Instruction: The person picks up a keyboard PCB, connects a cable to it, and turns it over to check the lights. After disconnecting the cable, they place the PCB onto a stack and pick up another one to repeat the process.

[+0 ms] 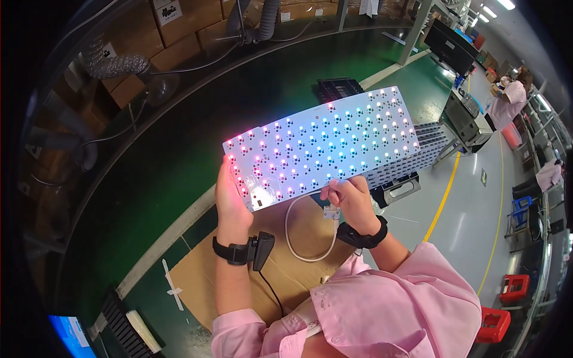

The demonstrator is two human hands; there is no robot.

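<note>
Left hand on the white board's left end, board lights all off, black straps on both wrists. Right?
No: the lights on the white board are lit, pink and blue, as the head view shows. The left hand and black straps are as you say.

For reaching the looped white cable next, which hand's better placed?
Likely the right hand: beside the cable, at the lower edge of the lit white rectangular circuit board. The left hand holds its left end, farther off.
</note>
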